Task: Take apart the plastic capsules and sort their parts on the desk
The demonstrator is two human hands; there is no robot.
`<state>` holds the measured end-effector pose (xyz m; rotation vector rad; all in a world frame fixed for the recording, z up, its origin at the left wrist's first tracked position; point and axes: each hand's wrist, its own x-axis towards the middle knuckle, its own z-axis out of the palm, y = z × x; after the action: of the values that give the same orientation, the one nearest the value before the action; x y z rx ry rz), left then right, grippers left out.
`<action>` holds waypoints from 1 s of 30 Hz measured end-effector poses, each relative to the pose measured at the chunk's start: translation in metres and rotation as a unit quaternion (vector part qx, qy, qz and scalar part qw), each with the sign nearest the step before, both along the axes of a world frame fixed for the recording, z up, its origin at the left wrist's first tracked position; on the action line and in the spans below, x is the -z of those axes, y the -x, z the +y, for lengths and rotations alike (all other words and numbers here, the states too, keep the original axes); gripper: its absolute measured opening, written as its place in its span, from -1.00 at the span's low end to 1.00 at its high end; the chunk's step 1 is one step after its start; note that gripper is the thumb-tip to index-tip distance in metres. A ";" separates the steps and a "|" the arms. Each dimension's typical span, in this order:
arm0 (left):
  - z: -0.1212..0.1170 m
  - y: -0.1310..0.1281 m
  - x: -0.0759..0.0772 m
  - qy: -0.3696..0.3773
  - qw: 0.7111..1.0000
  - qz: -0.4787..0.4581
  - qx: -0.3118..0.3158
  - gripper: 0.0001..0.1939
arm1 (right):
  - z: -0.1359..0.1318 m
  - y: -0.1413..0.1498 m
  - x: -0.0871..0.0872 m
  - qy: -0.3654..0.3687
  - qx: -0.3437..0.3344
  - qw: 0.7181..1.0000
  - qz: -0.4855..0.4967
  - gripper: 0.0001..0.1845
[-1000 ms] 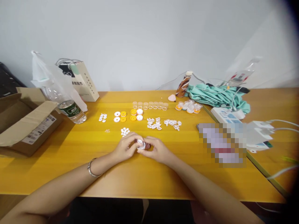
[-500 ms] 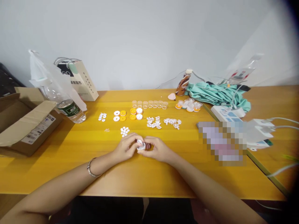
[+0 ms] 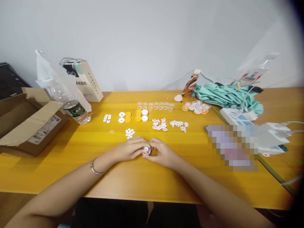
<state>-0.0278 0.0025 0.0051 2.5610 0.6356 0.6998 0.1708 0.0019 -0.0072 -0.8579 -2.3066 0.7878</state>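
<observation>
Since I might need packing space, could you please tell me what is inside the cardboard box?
Only brown inner surfaces of the cardboard box show; its near flap covers the bottom, so any contents there cannot be seen.

Phone (image 3: 231, 148) pixelated, box (image 3: 30, 126) cut off L

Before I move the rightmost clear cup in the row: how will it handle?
Probably light: the clear cup is small and see-through, with seemingly thin walls. Likely apt to roll if knocked over, given its round wall. Possibly slippery, as the surface looks smooth and glossy.
</observation>
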 end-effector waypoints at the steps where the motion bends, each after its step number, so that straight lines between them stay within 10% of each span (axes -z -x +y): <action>1: 0.000 0.000 0.000 0.003 1.000 0.005 0.002 -0.82 | 0.000 0.000 0.000 -0.003 -0.003 1.000 -0.006 -0.82; 12: -0.009 -0.009 0.006 -0.002 0.989 -0.099 -0.106 -0.86 | 0.002 0.003 0.005 0.004 0.003 1.000 -0.020 -0.80; 16: -0.009 0.000 -0.011 -0.060 0.935 -0.258 -0.235 -0.89 | 0.001 0.001 -0.001 0.011 -0.007 1.000 -0.029 -0.83; 20: -0.010 0.002 -0.023 0.012 0.941 -0.259 -0.220 -0.90 | 0.000 0.000 -0.001 0.011 -0.017 0.999 -0.029 -0.80; 30: -0.001 0.013 -0.031 0.134 0.826 -0.475 -0.272 -0.81 | 0.001 -0.003 -0.004 0.061 -0.019 0.998 -0.021 -0.50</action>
<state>-0.0404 0.0019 0.0357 1.4376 0.9799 1.7469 0.1736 0.0026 -0.0029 -0.8939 -2.3369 0.9423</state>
